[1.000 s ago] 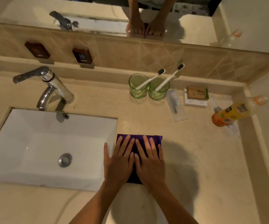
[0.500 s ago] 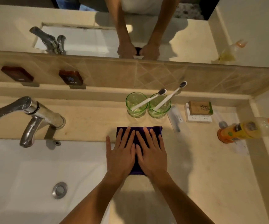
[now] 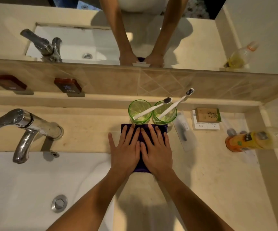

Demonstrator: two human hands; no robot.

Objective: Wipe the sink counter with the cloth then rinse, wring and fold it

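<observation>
Cloth [image 3: 139,139] — a dark purple folded pad — lies flat on the desk [image 3: 91,135] just right of the sink [image 3: 26,180], its far edge touching or nearly touching the feet of two green glasses [image 3: 140,112] near the desk's back edge. Going left to right: the tap [image 3: 26,127] stands behind the sink; then the left hand [image 3: 125,152], fingers straight and spread, palm down on the cloth's left half with its thumb out over the bare desk; then the right hand [image 3: 156,152], equally flat and spread, on the right half. The two hands lie side by side, index fingers almost meeting, and neither grips anything — both simply press. Further right lie a clear sachet [image 3: 183,130], a small box [image 3: 207,115] and an orange bottle [image 3: 248,140] on its side by the right edge.

The cloth sits directly beneath both hands, its long axis running from the front edge toward the back, so neither hand is nearer. I judge the wiping step under way; with the glasses right ahead, the next stroke likely has to go sideways or back toward the front edge.
</observation>
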